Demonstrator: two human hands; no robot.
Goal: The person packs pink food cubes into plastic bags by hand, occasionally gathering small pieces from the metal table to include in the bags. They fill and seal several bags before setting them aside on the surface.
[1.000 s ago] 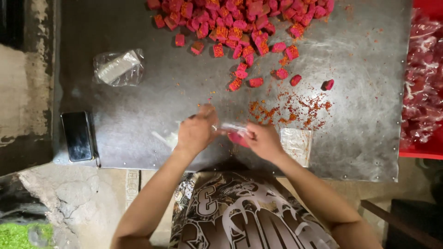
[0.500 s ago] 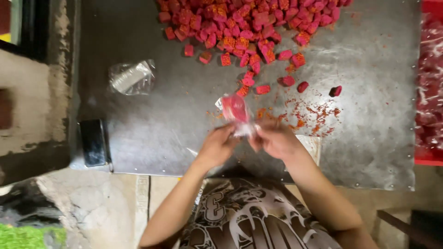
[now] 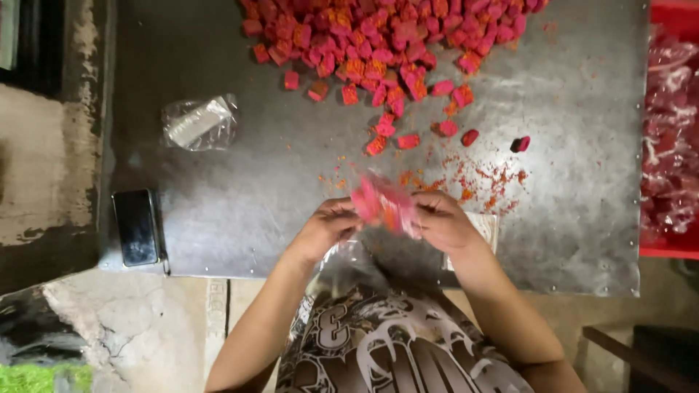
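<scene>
My left hand [image 3: 325, 227] and my right hand [image 3: 441, 220] meet over the near edge of a grey metal table [image 3: 240, 189]. Together they grip a small clear plastic packet [image 3: 384, 204] filled with pink-red pieces; it is blurred by motion. A big heap of pink and orange cubes [image 3: 386, 40] lies at the far side of the table, with loose ones [image 3: 408, 140] trailing toward my hands. Orange crumbs [image 3: 477, 182] are scattered just beyond my right hand.
A crumpled clear plastic bag [image 3: 198, 122] lies on the left of the table. A dark phone [image 3: 135, 227] rests at the table's left front corner. A red crate [image 3: 670, 138] of filled packets stands at the right. More clear plastic [image 3: 484, 225] lies under my right hand.
The packet has come down from its upright position between my fingers and now lies across both hands, blurred. My hands have stayed at the near edge.
</scene>
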